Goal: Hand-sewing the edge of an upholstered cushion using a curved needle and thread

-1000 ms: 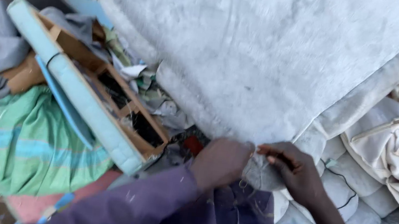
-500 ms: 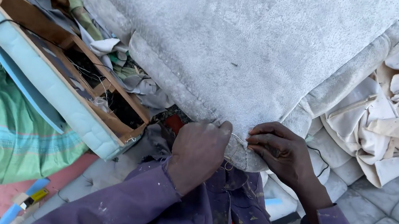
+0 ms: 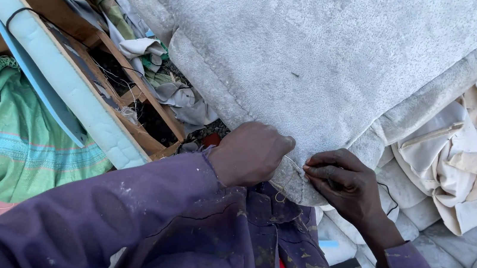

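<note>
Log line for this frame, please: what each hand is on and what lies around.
left hand: gripping cushion corner | right hand: pinching the same corner, thin thread between hands | left: wooden frame, green cloth

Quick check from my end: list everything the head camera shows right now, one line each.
grey cushion: one, pale grey plush, centre, corner between both hands
wooden frame: one, brown, left, edged with pale blue foam
green cloth: one, striped, lower left
fabric scraps: several, grey, green, white, beside frame
cream cloth: one crumpled heap, right
tufted grey upholstery: one, lower right
left hand: purple sleeve, gripping cushion corner
right hand: pinching cushion corner seam
</note>
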